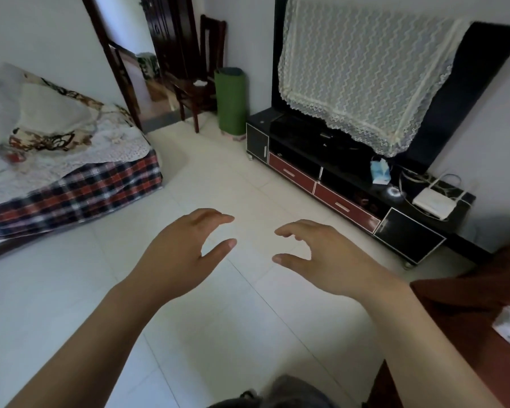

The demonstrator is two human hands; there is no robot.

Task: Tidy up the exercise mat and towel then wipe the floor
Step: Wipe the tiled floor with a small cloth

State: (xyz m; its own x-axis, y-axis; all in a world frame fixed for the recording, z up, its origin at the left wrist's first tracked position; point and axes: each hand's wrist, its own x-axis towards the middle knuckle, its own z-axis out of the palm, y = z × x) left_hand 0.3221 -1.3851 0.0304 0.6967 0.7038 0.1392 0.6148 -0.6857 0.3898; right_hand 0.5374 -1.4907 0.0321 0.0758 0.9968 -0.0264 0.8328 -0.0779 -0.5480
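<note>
A pale tiled floor (236, 304) in a bedroom, both hands out over it.

Fingers curled wide and holding nothing on the left hand (177, 254) and right hand (324, 254); the rolled green mat (231, 101) stands upright far off, between a chair (195, 83) and the TV stand (336, 184); towel not identifiable.

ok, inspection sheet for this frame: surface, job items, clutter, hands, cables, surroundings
Surface: pale tiled floor, bare where visible.
Job's things: green exercise mat rolled, standing upright beside the TV stand; white cloth on wooden chair, possibly the towel.
Clutter: blue tissue pack and white router on the stand.
Grippers: left hand and right hand open, empty, above the floor.
Cables: loose wires around the router.
Surroundings: bed with plaid cover left; lace-draped TV right.
</note>
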